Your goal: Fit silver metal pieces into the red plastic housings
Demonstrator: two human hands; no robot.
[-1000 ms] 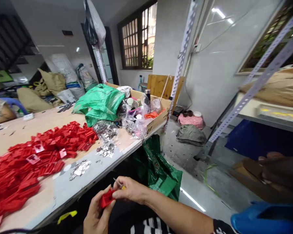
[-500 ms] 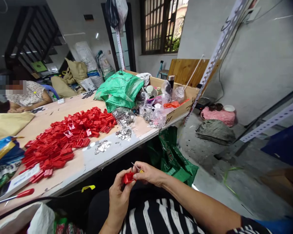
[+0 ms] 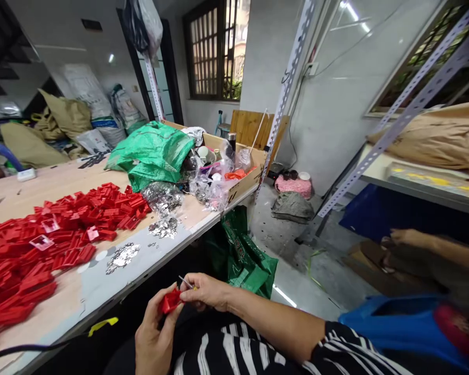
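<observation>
My left hand [image 3: 154, 333] is closed around a small red plastic piece [image 3: 170, 301], held over my lap just below the table edge. My right hand [image 3: 207, 291] pinches a thin metal tool with a yellow handle [image 3: 187, 284] and its tip touches the red piece. On the table [image 3: 94, 291] to the left lies a large heap of the same red pieces [image 3: 50, 239]. Small piles of shiny metal bits [image 3: 121, 257] lie between that heap and the table's front edge.
A green plastic bag [image 3: 152, 153] and a cardboard box [image 3: 238, 185] of clutter sit at the table's far end. A green bag [image 3: 242, 258] stands on the floor by the table. Metal shelving [image 3: 406, 112] is on the right. Another person's hand [image 3: 402, 238] shows low right.
The view has swung back to the right, so the person at the far left and the blue bag have left the frame. Both hands keep the red piece and the tool together.
</observation>
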